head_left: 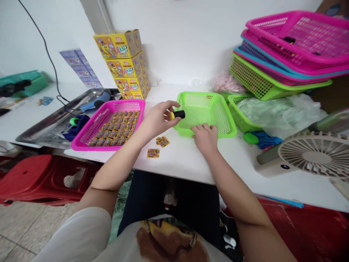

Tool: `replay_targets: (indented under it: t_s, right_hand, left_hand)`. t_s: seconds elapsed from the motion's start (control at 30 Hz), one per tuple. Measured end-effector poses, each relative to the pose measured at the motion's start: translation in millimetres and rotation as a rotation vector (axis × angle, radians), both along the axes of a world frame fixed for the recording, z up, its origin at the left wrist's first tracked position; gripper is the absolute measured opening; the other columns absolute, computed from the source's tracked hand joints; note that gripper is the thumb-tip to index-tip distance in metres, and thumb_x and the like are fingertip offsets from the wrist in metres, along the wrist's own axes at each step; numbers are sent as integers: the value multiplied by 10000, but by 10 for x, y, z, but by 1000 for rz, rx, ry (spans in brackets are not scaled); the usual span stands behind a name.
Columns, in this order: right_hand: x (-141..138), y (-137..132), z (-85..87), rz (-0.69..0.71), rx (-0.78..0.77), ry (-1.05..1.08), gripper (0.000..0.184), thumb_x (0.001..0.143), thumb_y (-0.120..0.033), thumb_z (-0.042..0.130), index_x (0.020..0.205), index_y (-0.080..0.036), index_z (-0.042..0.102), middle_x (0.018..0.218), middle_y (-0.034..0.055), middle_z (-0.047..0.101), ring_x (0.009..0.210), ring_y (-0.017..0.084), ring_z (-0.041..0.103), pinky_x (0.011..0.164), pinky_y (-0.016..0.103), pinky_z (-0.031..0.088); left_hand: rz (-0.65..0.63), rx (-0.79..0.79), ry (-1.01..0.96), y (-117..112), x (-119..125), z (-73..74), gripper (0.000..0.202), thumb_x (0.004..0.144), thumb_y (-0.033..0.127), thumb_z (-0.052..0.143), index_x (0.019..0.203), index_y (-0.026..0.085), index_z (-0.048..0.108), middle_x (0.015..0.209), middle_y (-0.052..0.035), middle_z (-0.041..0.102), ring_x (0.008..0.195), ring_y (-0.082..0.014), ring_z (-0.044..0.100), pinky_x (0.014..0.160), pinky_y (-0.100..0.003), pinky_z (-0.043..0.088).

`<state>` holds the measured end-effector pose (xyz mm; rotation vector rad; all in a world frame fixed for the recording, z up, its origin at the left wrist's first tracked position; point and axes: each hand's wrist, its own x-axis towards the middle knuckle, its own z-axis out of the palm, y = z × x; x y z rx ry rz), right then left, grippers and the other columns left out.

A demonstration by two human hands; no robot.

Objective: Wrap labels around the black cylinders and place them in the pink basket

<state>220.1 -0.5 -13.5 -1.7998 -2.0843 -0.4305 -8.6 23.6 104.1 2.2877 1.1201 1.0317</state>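
In my left hand (160, 118) is a small black cylinder (179, 114) with a yellow end, pinched between thumb and fingers over the left rim of a light green basket (231, 127). My right hand (205, 138) has its fingers bent over that basket's near rim. A small yellow piece lies at the far inside wall of the basket. On the white table below my left hand are several small yellow printed stickers (153, 153). To the left, a pink basket (79, 142) holds rows of small cylinders (117, 129) with printed yellow wraps.
Yellow printed boxes (125, 69) are stacked behind the pink basket. A metal tray (35, 134) with a tape dispenser (76, 125) lies further left. On the right stand stacked baskets (272, 72), a plastic bag (283, 111) and a fan (316, 156). A red stool (27, 174) is below left.
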Motion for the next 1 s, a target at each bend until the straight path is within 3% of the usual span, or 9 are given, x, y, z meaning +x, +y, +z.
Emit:
replay_targets:
  t_s: [0.1, 0.2, 0.3, 0.37, 0.57, 0.73, 0.83, 0.93, 1.0]
  right_hand:
    - [2, -25, 9, 60, 171, 147, 585, 851, -313, 879, 1402, -292, 685, 1324, 124, 755, 1246, 353, 535, 1077, 563, 333]
    - [-59, -77, 6, 344, 186, 343, 853, 809, -569, 894, 1545, -292, 564, 1429, 139, 694, 1325, 372, 563, 1150, 590, 405]
    - [-170, -139, -54, 679, 27, 512, 608, 967, -496, 722, 1512, -282, 563, 1368, 116, 735, 1239, 289, 687, 1067, 495, 554]
    - [-244, -172, -111, 750, -45, 577, 482, 1003, -355, 631, 1476, -278, 576, 1334, 103, 758, 1196, 258, 729, 1013, 461, 599]
    - [-334, -187, -155, 799, -6, 397, 446, 977, -255, 620, 1423, -240, 604, 1294, 129, 752, 1179, 273, 712, 1017, 470, 591]
    - [-262, -191, -47, 579, 204, 245, 317, 1054, -445, 578, 1241, -209, 678, 1136, 131, 757, 1053, 277, 690, 941, 445, 529]
    - [-204, -198, 16, 431, 288, 367, 370, 1058, -508, 550, 1256, -213, 655, 1176, 142, 717, 1115, 300, 653, 1009, 481, 505]
    - [-187, -186, 22, 363, 310, 461, 402, 1059, -497, 545, 1360, -241, 617, 1203, 136, 678, 1142, 308, 632, 1066, 517, 492]
    - [-205, -169, -15, 372, 312, 502, 443, 1064, -495, 537, 1432, -252, 572, 1218, 135, 669, 1140, 304, 631, 1069, 524, 505]
  left_hand:
    - [-10, -89, -69, -145, -50, -71, 486, 853, 170, 785, 1306, 230, 620, 1046, -3, 694, 790, -78, 668, 787, -221, 608]
    - [-67, -227, -123, -309, -65, -204, 705, 780, 140, 851, 1392, 257, 522, 994, 26, 678, 795, -89, 691, 772, -220, 608]
    - [-118, -373, -172, -434, -87, -400, 805, 707, 137, 914, 1368, 265, 473, 951, 49, 652, 758, -93, 695, 744, -230, 605]
    - [-126, -457, -237, -473, -120, -530, 821, 654, 126, 944, 1303, 267, 460, 934, 65, 634, 741, -95, 698, 737, -241, 609]
    - [-160, -553, -266, -456, -217, -694, 683, 613, 109, 958, 1083, 248, 483, 844, 75, 660, 761, -114, 709, 774, -265, 617]
    - [-34, -395, -231, -356, -312, -616, 600, 747, 173, 888, 1238, 245, 551, 1111, -17, 715, 846, -130, 746, 779, -268, 622]
    - [162, -312, 107, -223, -340, -640, 295, 949, 202, 688, 1241, 224, 649, 1217, -69, 753, 984, -171, 762, 905, -317, 611]
    - [294, -374, 484, -58, -291, -778, 256, 1011, 238, 620, 1240, 191, 725, 1268, -138, 774, 1151, -250, 751, 1053, -381, 565]
    - [338, -406, 564, 35, -242, -899, 253, 1004, 261, 637, 1205, 163, 756, 1274, -196, 767, 1196, -320, 743, 1042, -438, 564]
